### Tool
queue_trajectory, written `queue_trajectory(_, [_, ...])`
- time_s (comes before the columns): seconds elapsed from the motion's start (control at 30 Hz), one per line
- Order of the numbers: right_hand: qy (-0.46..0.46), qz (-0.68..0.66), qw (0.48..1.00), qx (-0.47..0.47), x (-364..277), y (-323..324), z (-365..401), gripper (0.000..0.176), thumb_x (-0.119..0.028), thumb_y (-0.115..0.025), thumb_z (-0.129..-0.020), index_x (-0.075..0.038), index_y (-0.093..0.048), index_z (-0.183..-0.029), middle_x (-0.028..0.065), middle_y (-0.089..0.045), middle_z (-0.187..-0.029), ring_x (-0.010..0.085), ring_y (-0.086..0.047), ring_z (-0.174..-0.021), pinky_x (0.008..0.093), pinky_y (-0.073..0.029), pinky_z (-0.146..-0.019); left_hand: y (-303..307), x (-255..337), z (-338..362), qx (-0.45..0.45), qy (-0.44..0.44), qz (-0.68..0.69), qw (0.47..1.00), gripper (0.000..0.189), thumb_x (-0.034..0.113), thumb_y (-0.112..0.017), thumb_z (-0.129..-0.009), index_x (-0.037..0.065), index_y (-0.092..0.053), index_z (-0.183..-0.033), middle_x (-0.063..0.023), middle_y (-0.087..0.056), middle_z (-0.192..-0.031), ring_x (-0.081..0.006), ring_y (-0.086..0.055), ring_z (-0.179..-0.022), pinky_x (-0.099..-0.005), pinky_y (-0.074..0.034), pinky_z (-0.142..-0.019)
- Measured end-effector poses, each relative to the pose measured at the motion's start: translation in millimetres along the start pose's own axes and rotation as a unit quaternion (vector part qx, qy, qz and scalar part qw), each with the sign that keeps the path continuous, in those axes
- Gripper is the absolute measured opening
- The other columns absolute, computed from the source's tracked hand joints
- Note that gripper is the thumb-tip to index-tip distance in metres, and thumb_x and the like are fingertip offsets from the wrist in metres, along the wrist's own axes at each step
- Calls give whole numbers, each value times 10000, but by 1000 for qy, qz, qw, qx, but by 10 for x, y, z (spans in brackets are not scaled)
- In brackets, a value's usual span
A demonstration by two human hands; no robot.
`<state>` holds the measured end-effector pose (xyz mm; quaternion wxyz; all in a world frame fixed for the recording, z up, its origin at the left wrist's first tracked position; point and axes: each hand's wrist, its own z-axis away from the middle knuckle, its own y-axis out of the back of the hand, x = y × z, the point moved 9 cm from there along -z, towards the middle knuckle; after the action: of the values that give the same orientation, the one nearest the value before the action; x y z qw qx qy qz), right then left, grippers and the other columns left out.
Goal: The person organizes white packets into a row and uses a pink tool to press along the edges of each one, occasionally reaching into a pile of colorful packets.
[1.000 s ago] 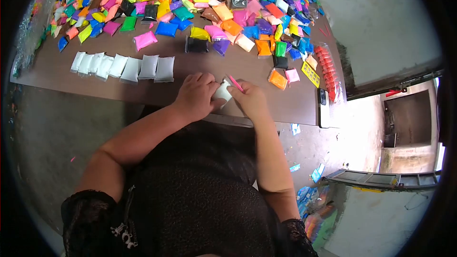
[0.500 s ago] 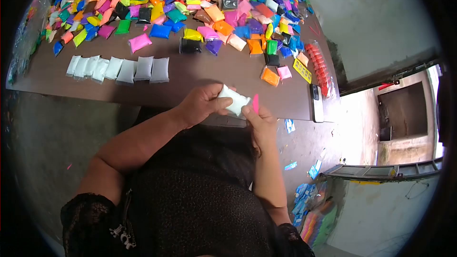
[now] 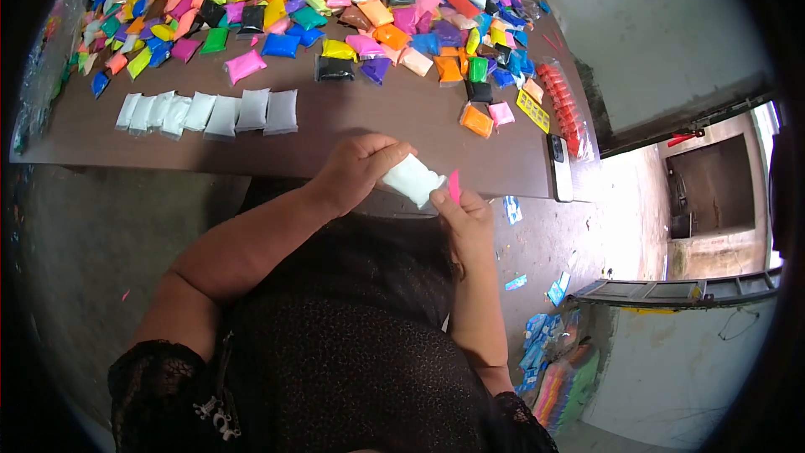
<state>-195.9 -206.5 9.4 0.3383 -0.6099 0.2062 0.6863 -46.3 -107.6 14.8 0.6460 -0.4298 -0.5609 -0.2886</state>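
Observation:
Between both hands, just off the table's front edge, is a small white plastic packet (image 3: 412, 180) with plump filling. My left hand (image 3: 359, 172) is closed on its upper left end, fingers on top. My right hand (image 3: 463, 216) pinches the packet's lower right corner between thumb and fingers. A flat pink piece (image 3: 454, 185) sticks up from the same right hand; its kind I cannot make out. To the left on the table lies a row of several similar white packets (image 3: 201, 111), side by side and partly overlapping.
A big heap of colourful packets (image 3: 319, 0) covers the back of the brown table (image 3: 352, 109). On the right lie an orange packet (image 3: 476, 121), a yellow card (image 3: 533, 111), a phone (image 3: 559, 169) and a bag of red pieces (image 3: 563, 109). Blue wrappers (image 3: 537, 344) litter the floor.
My left thumb has drawn back from the middle of the white packet to its upper edge, so more of its face shows. The view has shifted slightly.

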Motion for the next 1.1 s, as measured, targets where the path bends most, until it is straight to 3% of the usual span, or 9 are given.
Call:
queue_trajectory(0.17, [5, 28, 999, -35, -46, -84, 62, 49, -74, -713, -857, -29, -693, -860, -58, -569, -675, 21, -437, -554, 187, -318, -516, 85, 223, -27, 6, -63, -145, 987, 342, 286, -528, -998, -15, -684, -1044, -69, -695, -921, -93, -621, -820, -251, -488, -730])
queue_trajectory(0.23, [-17, -49, 999, -9, -6, -44, 21, 39, -55, -697, -853, -23, -676, -849, -45, -548, -649, 32, -431, -521, 188, -311, -483, 209, -10, -114, 32, 85, 48, 995, 470, 394, -478, -1010, -32, -674, -1049, -96, -690, -895, -124, -639, -781, -255, -502, -712])
queue_trajectory(0.33, [-28, -96, 995, -5, 40, 48, -38, 81, -70, -699, -845, -63, -619, -853, -26, -527, -652, 64, -418, -480, 204, -308, -438, 283, 24, 5, 36, 173, 68, 982, 567, 502, -530, -964, -48, -663, -993, -89, -656, -786, -131, -619, -671, -264, -506, -653])
queue_trajectory(0.47, [-33, -103, 993, 40, 30, 59, -38, 56, -51, -702, -841, -28, -655, -819, -28, -536, -623, 42, -398, -465, 199, -279, -425, 102, 0, 68, -103, 69, -86, 989, 566, 496, -474, -993, -39, -659, -972, -65, -638, -714, -128, -616, -633, -271, -517, -608])
queue_trajectory(0.73, [-39, -69, 997, 5, 64, 37, -49, 92, -81, -693, -849, -61, -603, -853, -22, -528, -655, 66, -424, -479, 203, -319, -434, 38, 69, 53, -110, -10, -123, 986, 353, 303, -514, -1011, 0, -639, -881, -33, -613, -671, -106, -598, -607, -272, -490, -591])
queue_trajectory(0.9, [-5, -69, 996, 47, 7, 112, -26, 97, -75, -700, -840, -61, -606, -855, -20, -528, -651, 70, -430, -482, 206, -329, -438, 70, 414, 133, -64, -242, -304, 919, 342, 307, -494, -1019, 15, -636, -911, -31, -617, -693, -91, -588, -662, -266, -464, -603])
queue_trajectory(0.93, [9, -95, 994, 59, -13, 149, -24, 98, -73, -703, -837, -61, -608, -854, -18, -530, -651, 70, -436, -488, 207, -333, -443, 175, 437, 122, -62, -243, -305, 919, 342, 307, -494, -1019, 15, -636, -911, -31, -617, -693, -91, -588, -662, -266, -464, -603])
queue_trajectory(1.0, [4, -87, 994, 72, -49, 251, -38, 97, -73, -707, -834, -64, -611, -848, -17, -535, -652, 71, -441, -489, 207, -337, -443, 607, 198, -32, 3, -44, -166, 985, 238, 256, -525, -1010, 39, -621, -994, -21, -587, -783, -91, -548, -654, -248, -467, -627])
queue_trajectory(1.1, [-10, -74, 994, 76, -88, 201, -21, 93, -76, -709, -836, -68, -616, -834, -17, -537, -645, 73, -450, -491, 209, -341, -444, 289, 166, -17, -46, -76, -36, 995, 248, 223, -556, -992, 32, -591, -1146, -33, -628, -913, -101, -610, -759, -246, -512, -707])
